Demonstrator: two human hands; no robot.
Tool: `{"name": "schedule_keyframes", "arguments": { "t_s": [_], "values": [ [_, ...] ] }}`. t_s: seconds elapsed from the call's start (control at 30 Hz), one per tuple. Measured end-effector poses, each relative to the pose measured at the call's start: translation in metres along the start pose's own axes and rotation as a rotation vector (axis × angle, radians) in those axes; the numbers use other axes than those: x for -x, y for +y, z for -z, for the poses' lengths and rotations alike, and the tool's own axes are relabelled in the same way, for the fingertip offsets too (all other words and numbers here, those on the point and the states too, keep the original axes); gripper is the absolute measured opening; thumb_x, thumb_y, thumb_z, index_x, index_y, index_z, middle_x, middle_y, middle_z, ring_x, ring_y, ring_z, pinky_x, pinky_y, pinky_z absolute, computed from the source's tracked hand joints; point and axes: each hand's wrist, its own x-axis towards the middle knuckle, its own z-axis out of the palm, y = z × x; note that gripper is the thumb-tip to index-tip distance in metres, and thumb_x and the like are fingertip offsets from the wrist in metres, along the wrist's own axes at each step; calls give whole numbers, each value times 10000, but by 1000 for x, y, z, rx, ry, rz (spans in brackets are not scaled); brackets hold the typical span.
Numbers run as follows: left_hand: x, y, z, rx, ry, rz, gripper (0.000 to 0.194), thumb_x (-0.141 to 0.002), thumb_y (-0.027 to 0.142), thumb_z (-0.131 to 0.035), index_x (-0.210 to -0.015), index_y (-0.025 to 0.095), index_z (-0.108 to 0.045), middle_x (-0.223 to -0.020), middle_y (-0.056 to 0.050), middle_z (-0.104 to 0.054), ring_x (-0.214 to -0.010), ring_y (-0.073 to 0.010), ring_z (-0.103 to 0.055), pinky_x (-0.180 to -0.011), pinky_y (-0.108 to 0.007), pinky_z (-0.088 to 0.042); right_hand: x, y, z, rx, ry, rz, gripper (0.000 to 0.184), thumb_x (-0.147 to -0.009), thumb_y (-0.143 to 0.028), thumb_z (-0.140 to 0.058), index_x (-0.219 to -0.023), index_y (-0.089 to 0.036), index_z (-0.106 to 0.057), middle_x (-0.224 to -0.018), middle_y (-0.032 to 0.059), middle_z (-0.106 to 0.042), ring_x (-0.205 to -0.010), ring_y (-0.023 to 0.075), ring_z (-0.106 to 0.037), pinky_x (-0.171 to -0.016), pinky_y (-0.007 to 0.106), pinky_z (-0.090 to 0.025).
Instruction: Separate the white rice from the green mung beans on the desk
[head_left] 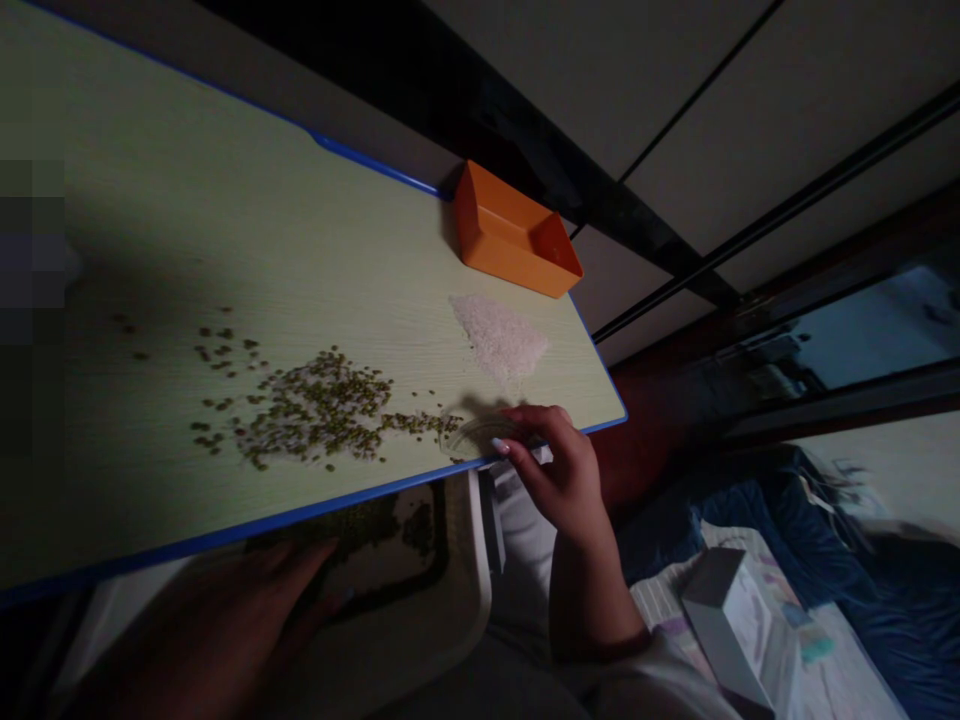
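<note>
A pile of green beans mixed with some white grains point(315, 405) lies spread on the pale table point(225, 250). A separate heap of white rice point(501, 337) sits nearer the orange box. My right hand point(559, 465) rests at the table's front edge, fingers curled on a small clear dish or lid point(480, 437). My left hand point(247, 610) is below the table edge in shadow, holding a dark tray point(405, 555) with green beans in it against the edge.
An orange rectangular box point(514, 235) stands at the table's far right corner. The table has a blue rim point(300, 515). A white carton point(724, 625) lies on patterned bedding at lower right. Dark window frames run behind.
</note>
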Motion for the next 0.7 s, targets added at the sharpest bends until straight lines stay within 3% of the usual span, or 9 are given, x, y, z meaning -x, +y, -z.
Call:
{"name": "schedule_keyframes", "arguments": {
  "t_s": [0.27, 0.47, 0.7],
  "values": [
    [-2, -3, -2, -37, 33, -16, 521, -933, 521, -402, -1340, 349, -678, -1328, -103, -759, -1171, -394, -717, -1021, -624, -541, 4, -2, 0, -60, -34, -22, 181, -933, -240, -718, -1107, -284, -689, -970, 22, -788, -890, 206, -720, -802, 364, -536],
    [-2, -1, -2, 26, 72, -43, 544, -935, 578, -385, -1337, 358, -678, -1332, -85, -759, -1145, -398, -728, -989, -640, -556, 4, 6, 5, -60, 35, -24, 170, -949, -227, -699, -1104, -295, -680, -1037, 20, -793, -902, 202, -734, -833, 390, -529],
    [0, -8, -13, 32, 61, -5, 558, -928, 593, -418, -1374, 354, -653, -1361, -98, -743, -1197, -383, -710, -1052, -625, -534, 2, 1, 5, -58, -41, -10, 162, -940, -238, -711, -1097, -273, -691, -981, 23, -790, -903, 206, -730, -814, 385, -542]
  ]
}}
